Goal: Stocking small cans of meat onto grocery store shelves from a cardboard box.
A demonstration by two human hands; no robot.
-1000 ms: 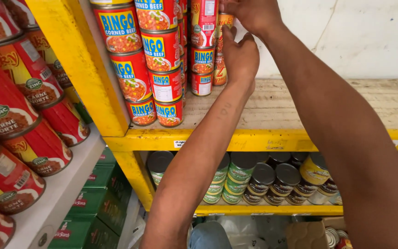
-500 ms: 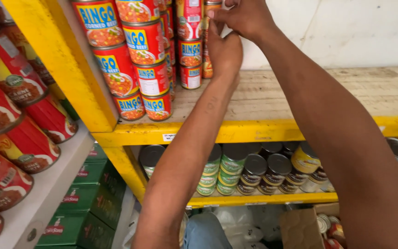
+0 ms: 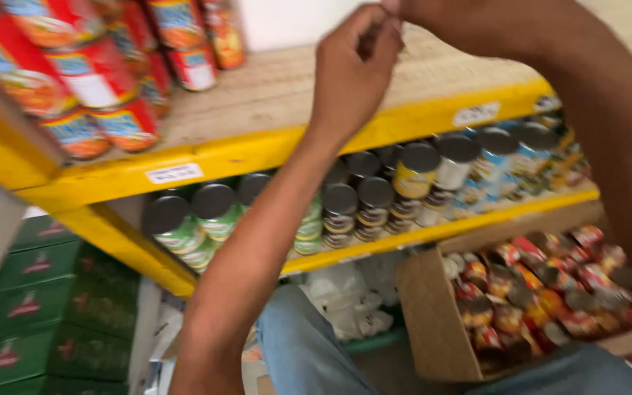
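I see my left hand [image 3: 352, 73] up over the wooden shelf [image 3: 279, 88], fingers curled in loosely. I cannot tell if it holds anything. My right hand [image 3: 433, 11] touches it at the top edge, mostly out of view, so I cannot tell its grip. Red cans [image 3: 104, 95] are stacked far left of my hands. Below my right arm sits a cardboard box [image 3: 433, 322] full of cans.

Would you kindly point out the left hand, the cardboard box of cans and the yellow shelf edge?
left hand [image 3: 352, 69], head view, back of the hand.
cardboard box [image 3: 433, 322], head view, front wall.
yellow shelf edge [image 3: 257, 150], head view, front face.
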